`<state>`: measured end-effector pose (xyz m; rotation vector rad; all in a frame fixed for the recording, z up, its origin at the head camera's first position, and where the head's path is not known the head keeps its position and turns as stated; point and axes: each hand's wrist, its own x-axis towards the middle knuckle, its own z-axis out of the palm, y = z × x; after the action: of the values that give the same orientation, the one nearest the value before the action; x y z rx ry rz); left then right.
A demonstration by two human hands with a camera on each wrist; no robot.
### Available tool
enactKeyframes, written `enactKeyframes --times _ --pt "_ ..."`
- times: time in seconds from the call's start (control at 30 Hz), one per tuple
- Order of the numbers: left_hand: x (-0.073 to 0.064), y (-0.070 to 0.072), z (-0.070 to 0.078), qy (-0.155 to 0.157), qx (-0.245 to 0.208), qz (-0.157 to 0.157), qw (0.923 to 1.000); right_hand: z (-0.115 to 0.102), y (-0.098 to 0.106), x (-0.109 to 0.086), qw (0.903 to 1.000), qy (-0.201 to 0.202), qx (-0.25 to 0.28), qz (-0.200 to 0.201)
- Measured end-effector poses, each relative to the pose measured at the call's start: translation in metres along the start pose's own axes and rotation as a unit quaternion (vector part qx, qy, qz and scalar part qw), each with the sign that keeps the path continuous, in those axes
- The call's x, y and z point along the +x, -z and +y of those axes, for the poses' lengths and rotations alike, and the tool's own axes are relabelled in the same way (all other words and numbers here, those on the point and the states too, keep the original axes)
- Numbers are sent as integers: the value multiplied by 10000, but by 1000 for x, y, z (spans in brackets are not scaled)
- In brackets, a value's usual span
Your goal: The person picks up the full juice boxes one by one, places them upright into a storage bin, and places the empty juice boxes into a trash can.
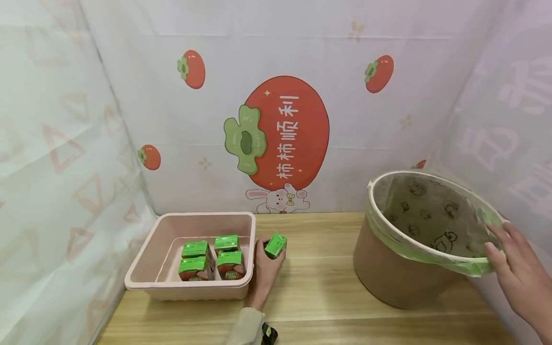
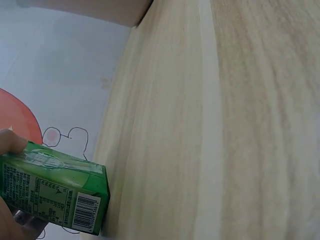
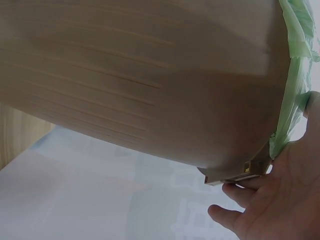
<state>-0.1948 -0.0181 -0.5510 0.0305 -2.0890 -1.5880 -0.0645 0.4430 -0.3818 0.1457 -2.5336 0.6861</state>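
In the head view my left hand (image 1: pixel 267 263) grips a small green drink carton (image 1: pixel 276 245) just right of a pink plastic tub (image 1: pixel 189 284). The left wrist view shows this carton (image 2: pixel 60 187) from the side with its barcode, thumb and fingers around one end. Several like cartons (image 1: pixel 230 262) stand inside the tub. At the right, my right hand (image 1: pixel 523 273) rests at the rim of a brown bin (image 1: pixel 401 278) lined with a thin green bag (image 1: pixel 467 268). Its fingers are spread and fairly straight in the right wrist view; some tips are hidden behind the rim.
A wooden tabletop (image 1: pixel 319 287) carries the tub and the bin. White printed cloth walls (image 1: pixel 345 124) enclose the back and both sides. The bin stands close to the right wall, and the tub is by the left one.
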Motion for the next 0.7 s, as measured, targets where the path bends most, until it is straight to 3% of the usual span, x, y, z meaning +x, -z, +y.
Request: enactKeyframes --times 0.37,0.53,0.7 --pt "7 -4 17 -169 455 73 9988 4 -2 0 10000 3 36 39" --pt "12 -12 39 -151 341 -230 9990 6 -3 0 10000 -24 -25 79" --pt "20 -18 70 -338 112 -633 9974 6 -3 0 10000 3 22 96"
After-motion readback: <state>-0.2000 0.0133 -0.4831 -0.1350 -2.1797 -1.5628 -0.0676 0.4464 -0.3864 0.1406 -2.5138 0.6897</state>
